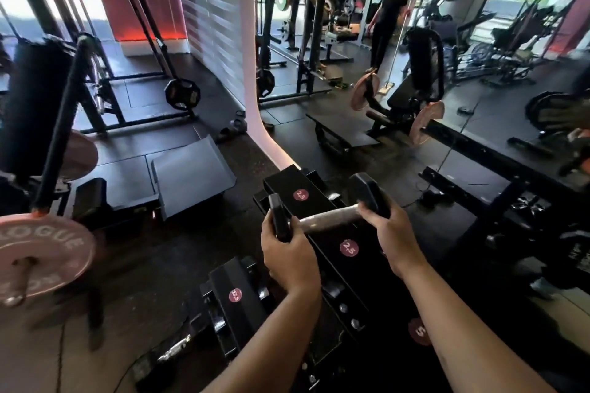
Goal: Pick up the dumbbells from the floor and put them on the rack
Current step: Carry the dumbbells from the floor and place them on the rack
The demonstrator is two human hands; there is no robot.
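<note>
Head view: fingers [289, 224] of the left hand [289, 252] curled over the near, flat black head of a small dumbbell with a knurled grey metal handle [330, 216], thumb on the outer face. Right hand [394, 234] clasped likewise round the far, thicker-looking black head, fingertips wrapped over its edge. Both grips closed on the ends, handle left bare between them.

Dumbbell held in the air, off the floor, directly above the sloped black steel rack with round pink weight stickers [319, 198]. Long axis running left to right and a little away, right end higher and farther off, left end lower and nearer. Handle crossing over the tray that bears two stickers reading 2.5, one [300, 195] just behind the left head, the other [349, 247] just below and toward the body from the handle.

Likely step: lowering into that tray. Deciding relation: cradle straight beneath the hands, but its length appearing to run away from the body, across the bar's present line; probably a turn of the wrists needed before setting down. Neither hand clearly closer to the tray surface. Fingers under the heads at risk of a pinch against the tray lips.

A second, lower tray [238, 313] empty to the left. Dark rubber floor [178, 265] around.
</note>
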